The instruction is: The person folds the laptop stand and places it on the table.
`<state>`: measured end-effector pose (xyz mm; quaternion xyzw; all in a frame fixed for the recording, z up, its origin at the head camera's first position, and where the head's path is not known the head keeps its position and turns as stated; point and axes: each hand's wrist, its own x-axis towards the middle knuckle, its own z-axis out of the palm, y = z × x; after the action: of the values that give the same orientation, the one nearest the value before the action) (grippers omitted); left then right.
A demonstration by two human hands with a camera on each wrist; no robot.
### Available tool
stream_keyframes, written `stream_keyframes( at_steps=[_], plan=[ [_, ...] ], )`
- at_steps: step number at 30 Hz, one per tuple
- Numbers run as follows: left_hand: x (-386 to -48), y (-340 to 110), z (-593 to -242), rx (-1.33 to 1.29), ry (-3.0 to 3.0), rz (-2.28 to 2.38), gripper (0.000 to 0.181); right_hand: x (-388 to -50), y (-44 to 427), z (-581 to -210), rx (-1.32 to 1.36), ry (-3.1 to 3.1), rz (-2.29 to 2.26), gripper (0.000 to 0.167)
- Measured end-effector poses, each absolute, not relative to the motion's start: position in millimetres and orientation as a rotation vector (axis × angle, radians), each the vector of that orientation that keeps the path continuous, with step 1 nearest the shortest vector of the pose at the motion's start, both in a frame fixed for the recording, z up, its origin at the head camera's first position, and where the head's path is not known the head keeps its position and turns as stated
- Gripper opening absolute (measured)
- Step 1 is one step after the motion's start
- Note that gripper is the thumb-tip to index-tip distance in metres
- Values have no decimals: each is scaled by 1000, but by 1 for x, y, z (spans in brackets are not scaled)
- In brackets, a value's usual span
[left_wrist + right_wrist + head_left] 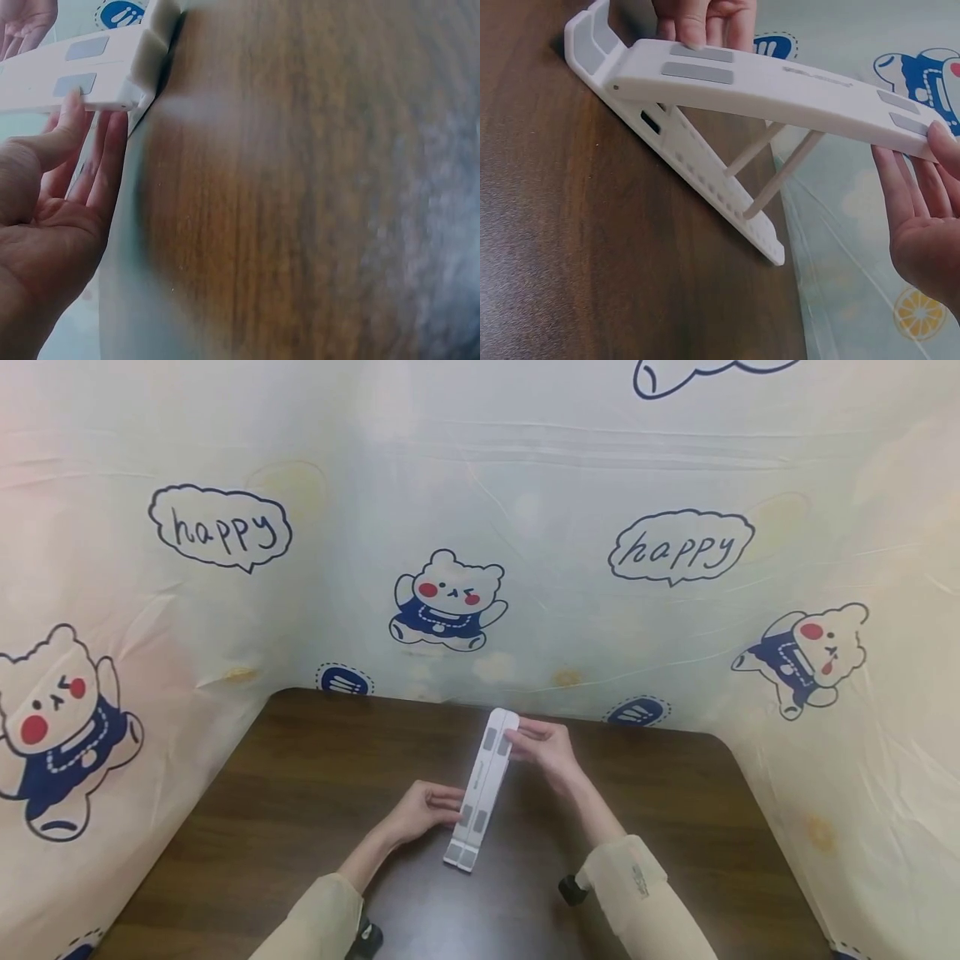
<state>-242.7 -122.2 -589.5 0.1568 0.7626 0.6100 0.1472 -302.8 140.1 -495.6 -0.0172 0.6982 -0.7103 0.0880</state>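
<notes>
A white folding laptop stand (483,785) with grey pads is held at a slant above the table, its narrow bars side by side. My left hand (420,812) pinches its near part, the thumb over a grey pad (75,84) and the fingers beneath. The far end is gripped by my right hand (547,747), thumb on top and fingers under it. In the right wrist view the stand's upper bars (765,94) are raised, with thin struts (784,174) reaching down to a notched lower bar (720,195). A padded lip (589,41) turns up at the near end.
The dark wooden table (300,827) lies under both hands. A pale printed curtain (525,485) with bears and "happy" bubbles surrounds it at the back and sides. Dark wrist devices (573,891) sit at both light sleeve cuffs.
</notes>
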Motion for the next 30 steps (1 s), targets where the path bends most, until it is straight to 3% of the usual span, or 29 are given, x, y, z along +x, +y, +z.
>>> stream_keyframes(
  at_steps=[17, 26, 30],
  plan=[
    [-245, -123, -597, 346, 2242, 1799, 36, -286, 148, -500, 59, 2010, -2296, 26],
    [-245, -121, -595, 288, 2238, 1801, 34, -276, 149, -501, 130, 1961, -2395, 8],
    [-246, -118, -595, 288, 2273, 1798, 33, -273, 150, -502, 156, 1959, -2421, 12]
  ],
)
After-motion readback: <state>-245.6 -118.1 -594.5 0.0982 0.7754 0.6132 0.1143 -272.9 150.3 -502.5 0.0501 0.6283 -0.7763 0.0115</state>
